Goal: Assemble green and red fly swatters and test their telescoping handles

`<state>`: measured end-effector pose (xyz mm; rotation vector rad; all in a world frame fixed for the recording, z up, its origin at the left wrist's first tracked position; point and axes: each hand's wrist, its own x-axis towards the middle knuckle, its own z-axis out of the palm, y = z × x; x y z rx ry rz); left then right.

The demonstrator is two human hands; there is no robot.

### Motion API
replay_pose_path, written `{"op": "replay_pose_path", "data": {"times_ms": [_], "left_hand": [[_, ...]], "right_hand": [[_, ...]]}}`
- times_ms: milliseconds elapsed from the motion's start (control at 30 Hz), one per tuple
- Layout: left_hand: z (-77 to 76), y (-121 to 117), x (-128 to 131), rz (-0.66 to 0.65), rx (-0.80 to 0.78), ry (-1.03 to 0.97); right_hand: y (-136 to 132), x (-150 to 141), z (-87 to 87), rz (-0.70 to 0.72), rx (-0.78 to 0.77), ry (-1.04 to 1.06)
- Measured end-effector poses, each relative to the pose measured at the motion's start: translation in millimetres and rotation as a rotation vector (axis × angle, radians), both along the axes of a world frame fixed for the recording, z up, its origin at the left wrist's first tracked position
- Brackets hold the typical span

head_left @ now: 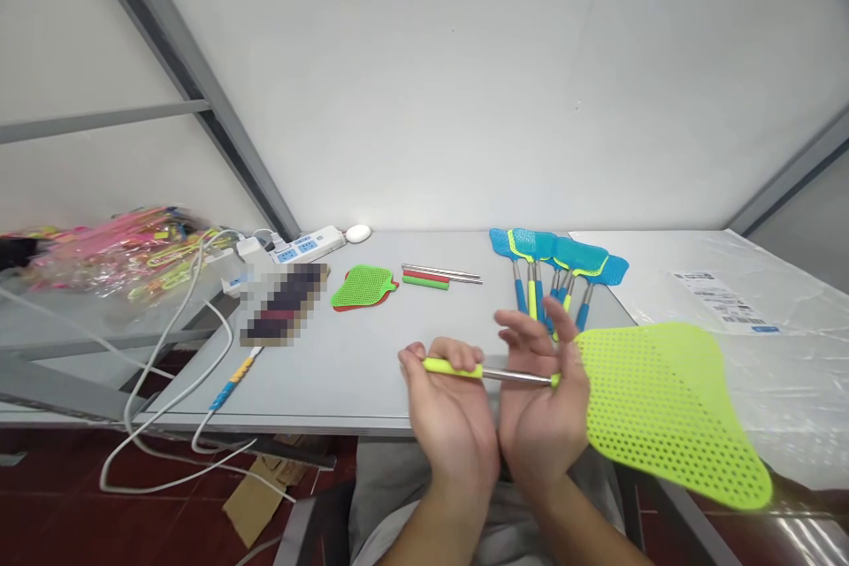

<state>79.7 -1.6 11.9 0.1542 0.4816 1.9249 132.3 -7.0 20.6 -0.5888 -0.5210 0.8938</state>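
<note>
I hold a yellow-green fly swatter (663, 411) level across the front of the grey table (358, 371). My left hand (451, 411) is curled round its yellow-green handle grip. My right hand (544, 398) sits palm up at the joint between the metal rod and the perforated head, thumb and fingers pinching it, with some fingers raised. The big head sticks out to the right over the table edge.
Several finished blue and yellow swatters (557, 270) lie fanned at the back. A loose green swatter head (363, 286) and loose rods (438, 276) lie mid-table. A power strip (302, 246), cables, a bag of colourful parts (112, 252) at the left, and plastic sheeting (762, 309) at the right.
</note>
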Motion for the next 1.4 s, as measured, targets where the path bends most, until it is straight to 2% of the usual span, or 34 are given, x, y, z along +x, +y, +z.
{"op": "replay_pose_path", "data": {"times_ms": [133,267,333,467,533,600,700,767,867,967,1233,1400], "left_hand": [[-0.3,-5.4,3.8,-0.053,0.008,0.101],[-12.6,-3.5,-19.9,0.029,-0.016,0.311],[-22.2,-1.1,-40.3,0.011,-0.025,0.556],[-29.3,3.5,-71.7,-0.343,-0.033,1.351],[-25.2,3.5,-71.5,-0.477,0.026,1.619],[-20.7,1.8,-62.0,-0.535,0.115,1.770],[-19.7,-0.8,-46.1,-0.516,0.235,1.836],[-22.3,-0.4,-42.6,-0.453,0.285,1.850],[-26.6,3.0,-47.1,-0.289,0.332,1.907],[-29.4,6.0,-51.6,-0.173,0.367,1.952],[-28.5,4.0,-40.1,-0.094,0.434,1.995],[-20.1,3.7,-32.7,-0.054,0.504,2.051]], "right_hand": [[1.5,-4.1,-4.2,0.099,-0.009,-0.021],[8.6,4.7,-11.3,0.255,-0.060,-0.046],[12.7,12.9,-13.3,0.262,-0.085,-0.044],[20.8,26.6,-16.3,0.196,-0.149,-0.131],[23.7,28.7,-18.7,0.195,-0.169,-0.227],[25.0,29.8,-20.6,0.220,-0.155,-0.291],[24.1,37.2,-19.2,0.266,-0.085,-0.320],[22.9,47.7,-15.2,0.267,-0.030,-0.271],[22.1,64.7,-9.0,0.174,0.019,-0.120],[22.0,72.7,-6.7,0.071,0.019,-0.075],[24.1,68.6,-1.2,-0.014,0.006,-0.184],[25.2,74.3,5.9,0.047,-0.018,-0.183]]}}
